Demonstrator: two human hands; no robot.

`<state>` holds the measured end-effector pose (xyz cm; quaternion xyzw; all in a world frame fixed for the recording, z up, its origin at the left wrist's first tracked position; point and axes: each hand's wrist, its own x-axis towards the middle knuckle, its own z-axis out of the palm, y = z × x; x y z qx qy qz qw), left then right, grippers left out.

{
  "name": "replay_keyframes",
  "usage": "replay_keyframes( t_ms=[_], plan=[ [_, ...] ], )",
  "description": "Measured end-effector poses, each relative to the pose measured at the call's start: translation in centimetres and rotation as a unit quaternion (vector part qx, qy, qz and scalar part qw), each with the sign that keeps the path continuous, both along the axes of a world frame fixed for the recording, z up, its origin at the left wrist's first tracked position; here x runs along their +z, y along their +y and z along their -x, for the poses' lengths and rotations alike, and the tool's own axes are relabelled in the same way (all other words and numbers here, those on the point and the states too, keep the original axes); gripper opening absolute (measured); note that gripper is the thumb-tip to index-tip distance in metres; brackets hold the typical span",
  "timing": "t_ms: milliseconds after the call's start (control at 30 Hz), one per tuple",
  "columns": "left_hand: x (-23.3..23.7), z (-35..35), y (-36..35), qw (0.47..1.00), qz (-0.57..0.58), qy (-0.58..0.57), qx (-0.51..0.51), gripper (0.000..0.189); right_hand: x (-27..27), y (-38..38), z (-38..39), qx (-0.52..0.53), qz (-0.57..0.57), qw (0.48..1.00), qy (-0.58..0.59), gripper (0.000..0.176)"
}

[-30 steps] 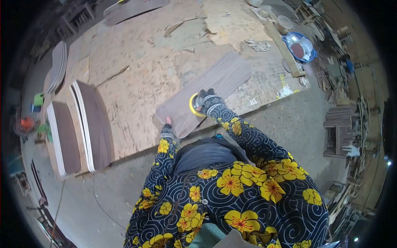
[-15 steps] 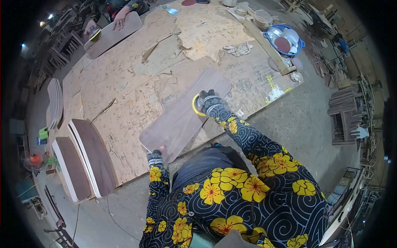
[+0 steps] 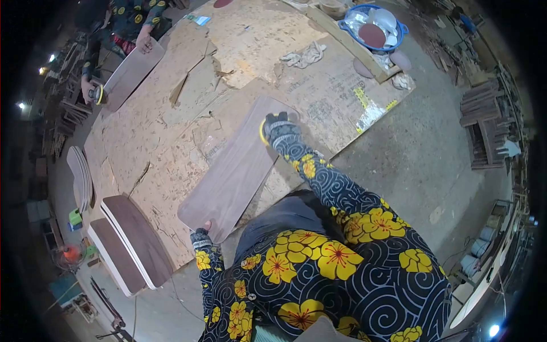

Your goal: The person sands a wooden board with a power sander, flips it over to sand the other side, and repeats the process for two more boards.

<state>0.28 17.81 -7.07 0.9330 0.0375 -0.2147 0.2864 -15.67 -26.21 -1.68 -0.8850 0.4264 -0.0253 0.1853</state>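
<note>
A long, round-cornered wooden board (image 3: pixel 233 165) lies slantwise on the worktable, its near end reaching the table's edge. My gloved right hand (image 3: pixel 282 129) is closed over a round sander (image 3: pixel 262 132), pressing it to the board near the far end; only the sander's yellow rim shows. At the near corner, my left hand (image 3: pixel 201 235) grips the board with the thumb on top and the other fingers hidden beneath.
Stacked boards (image 3: pixel 137 239) lie at the table's left. Across the table, another person's hand (image 3: pixel 147 43) holds a board (image 3: pixel 132 74). A blue basket (image 3: pixel 346 27), wooden bar (image 3: pixel 347 43) and crumpled cloth (image 3: pixel 305 56) are at the far right.
My right hand and the sander have moved slightly toward the board's far end. The other person's sander has slid to the near end of their board. The camera view has shifted.
</note>
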Motion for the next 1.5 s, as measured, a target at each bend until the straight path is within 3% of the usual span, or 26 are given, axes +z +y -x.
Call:
replay_keyframes(
  t_ms=[33,167,267,300,400,667,800,900,1033,1200,1233,1333,1367,1433,1500],
  plan=[
    [0.0,-0.2,0.2,1.000,0.021,0.015,0.010,0.071,-1.5,-0.7,0.2,-0.037,0.019,0.997,-0.061,0.027],
    [0.0,-1.1,0.0,0.996,0.064,0.047,0.027,0.071,-4.8,-0.4,0.4,-0.031,0.100,0.988,-0.111,0.025],
    [-0.2,-1.8,0.0,0.996,0.067,0.059,0.030,0.070,-1.2,0.0,1.7,0.008,0.038,0.996,-0.081,0.026],
    [-0.3,-2.0,-0.1,0.995,0.067,0.061,0.029,0.070,-4.8,-0.9,1.1,0.017,0.085,0.988,-0.126,0.033],
    [-0.4,-2.3,-0.4,0.995,0.067,0.068,0.025,0.069,-2.0,-2.4,1.0,-0.017,0.010,0.994,-0.107,0.034],
    [-0.7,-2.7,-0.4,0.994,0.071,0.077,0.027,0.068,-5.5,-3.4,-0.4,-0.015,0.085,0.988,-0.127,0.033],
    [-1.4,-2.9,0.1,0.993,0.082,0.084,0.028,0.067,-3.9,-2.5,-0.4,-0.016,0.032,0.995,-0.093,0.034],
    [-1.9,-2.7,0.2,0.992,0.088,0.088,0.030,0.067,-0.4,0.7,0.0,0.043,-0.026,0.997,-0.060,0.039],
    [-2.7,-2.6,0.3,0.989,0.100,0.100,0.037,0.066,-1.2,3.7,0.4,0.106,-0.047,0.992,-0.040,0.045],
    [-4.2,-3.2,-0.3,0.994,-0.019,0.109,0.008,0.065,-1.8,0.2,-0.9,0.122,0.059,0.988,0.078,0.051],
    [-2.8,-3.4,-1.9,0.983,-0.123,0.139,0.009,0.065,-1.7,-0.2,-0.3,0.088,0.041,0.993,0.060,0.052],
    [-3.1,-2.7,-1.6,0.990,0.089,0.103,0.026,0.076,-0.1,0.2,-0.2,0.019,-0.003,0.998,0.053,0.058],
    [-3.6,-2.8,-1.7,0.990,0.106,0.094,0.027,0.073,0.4,1.7,-0.2,0.022,-0.010,0.996,0.081,0.061],
    [-0.1,-1.3,-3.7,0.989,0.092,0.104,0.053,0.070,0.2,4.0,-0.7,0.057,-0.054,0.988,0.134,0.065],
    [1.7,-0.2,-4.4,0.983,0.132,0.106,0.070,0.068,-0.4,5.9,0.1,0.099,-0.038,0.990,0.094,0.066]
  ],
)
